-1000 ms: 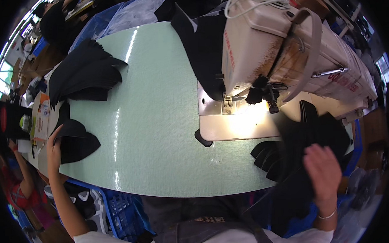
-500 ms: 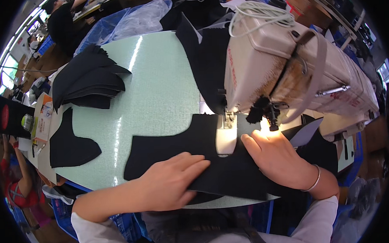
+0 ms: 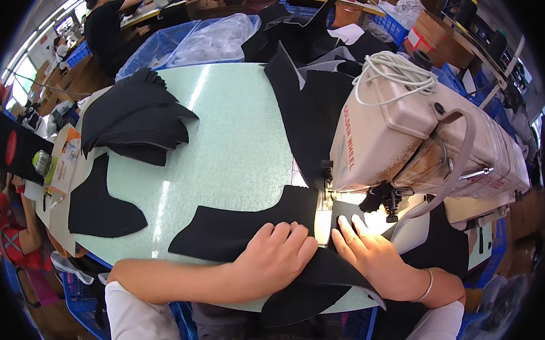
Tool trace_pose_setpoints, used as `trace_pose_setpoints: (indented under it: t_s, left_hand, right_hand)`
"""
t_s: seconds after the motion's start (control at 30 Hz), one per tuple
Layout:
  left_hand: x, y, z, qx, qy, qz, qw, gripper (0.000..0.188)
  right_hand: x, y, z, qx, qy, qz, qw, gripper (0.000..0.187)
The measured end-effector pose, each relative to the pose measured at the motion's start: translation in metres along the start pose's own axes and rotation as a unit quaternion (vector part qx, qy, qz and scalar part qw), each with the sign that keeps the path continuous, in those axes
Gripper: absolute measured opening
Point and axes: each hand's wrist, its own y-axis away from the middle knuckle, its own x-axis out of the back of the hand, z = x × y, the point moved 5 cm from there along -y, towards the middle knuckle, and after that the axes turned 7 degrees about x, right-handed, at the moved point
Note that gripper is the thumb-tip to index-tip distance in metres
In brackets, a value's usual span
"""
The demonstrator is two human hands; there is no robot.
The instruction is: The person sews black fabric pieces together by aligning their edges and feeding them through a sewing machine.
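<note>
Under the needle area of a worn cream sewing machine (image 3: 386, 125) lies a black fabric piece (image 3: 226, 230), spread to the left and folding down over the table's near edge. My left hand (image 3: 273, 258) is closed, its curled fingers gripping the black fabric just left of the presser foot (image 3: 326, 199). My right hand (image 3: 367, 251) lies on the cloth right of the foot, fingers stretched out and flat, lit by the machine lamp. Some of the fabric beneath both hands is hidden.
A fanned stack of black pieces (image 3: 136, 118) and a single curved black piece (image 3: 101, 205) lie on the pale green table (image 3: 234, 135). More black fabric (image 3: 309, 107) hangs beyond the machine head. Blue crates (image 3: 157, 47) stand behind; a person (image 3: 105, 31) works at the far left.
My left hand has moved right, closer to the presser foot, and its fingers have curled. My right hand has shifted slightly left and nearer. The fabric's near part now folds up. The view has shifted.
</note>
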Motion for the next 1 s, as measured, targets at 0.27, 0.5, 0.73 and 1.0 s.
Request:
trace_pose_setpoints:
  t_s: [0.27, 0.5, 0.73, 1.0]
  left_hand:
    - [-0.004, -0.017, -0.012, -0.04, 0.214, -0.091, 0.972, 0.041]
    - [-0.017, -0.015, 0.008, -0.025, 0.144, -0.191, 0.971, 0.061]
    - [-0.011, -0.019, 0.012, 0.012, 0.06, -0.106, 0.993, 0.075]
    - [-0.013, -0.014, 0.01, -0.001, 0.113, -0.155, 0.981, 0.071]
  right_hand:
    - [0.005, 0.0, 0.01, -0.018, -0.026, 0.034, 0.999, 0.063]
    - [-0.002, 0.001, 0.003, -0.048, -0.024, 0.054, 0.997, 0.061]
    - [-0.012, 0.006, 0.005, -0.064, -0.073, 0.136, 0.986, 0.051]
    - [-0.01, 0.005, 0.008, -0.044, -0.107, 0.095, 0.989, 0.058]
